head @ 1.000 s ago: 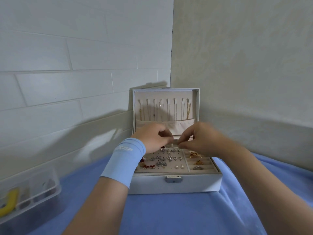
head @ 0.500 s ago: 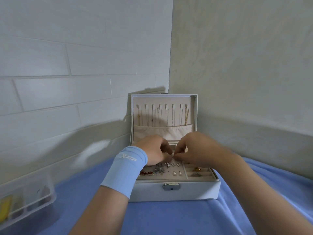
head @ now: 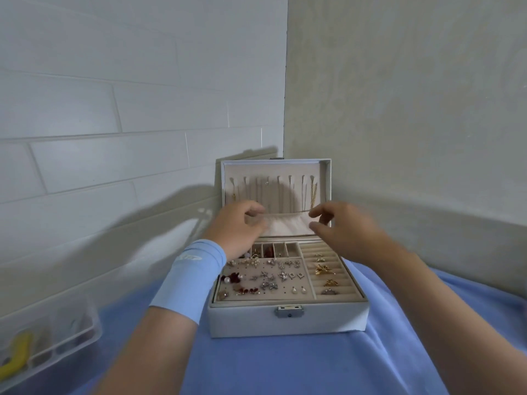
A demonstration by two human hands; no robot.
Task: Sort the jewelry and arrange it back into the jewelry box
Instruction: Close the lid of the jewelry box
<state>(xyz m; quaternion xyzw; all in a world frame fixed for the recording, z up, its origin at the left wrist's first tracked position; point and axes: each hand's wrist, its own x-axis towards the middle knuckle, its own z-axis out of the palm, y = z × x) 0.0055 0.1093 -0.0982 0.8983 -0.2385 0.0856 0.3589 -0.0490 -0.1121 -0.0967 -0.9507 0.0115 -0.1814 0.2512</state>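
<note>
Plastic organizer [head: 61,333], the see-through kind, sat way off at the left edge on the blue cloth [head: 285,366], with a yellow thing [head: 17,355] in one of its sections, too blurry to say what it was. White tiled wall [head: 114,109] ran behind it.

Moving right, the left arm had a light blue wristband [head: 191,277] on it. The left hand [head: 236,227] was up in front of the open lid [head: 275,166] of the jewelry box [head: 336,319], fingers curled, pinching one end of a thin necklace [head: 288,213]. The necklace was stretched pretty much level across the lid, just above the fabric pouch [head: 288,226] at the bottom of it. A row of hooks ran across the lid above that, and a gold chain [head: 313,193] hung near its right side.

The box itself sat in the corner on the cloth, silver latch [head: 289,311] facing me. Inside, the left pad was full of earrings [head: 268,278]: sparkly studs, some red ones, a couple of pearls. A row of little compartments [head: 279,249] sat behind that pad. The right strip held rings [head: 325,270], gold and silver, tucked in the slots.

The right hand [head: 343,230] was held up at the lid's right side, and the other end of the necklace was pinched at its fingertips [head: 313,214], though it was a bit smeared there. Both hands were clear of the tray. Beige wall [head: 413,109] on the right.
</note>
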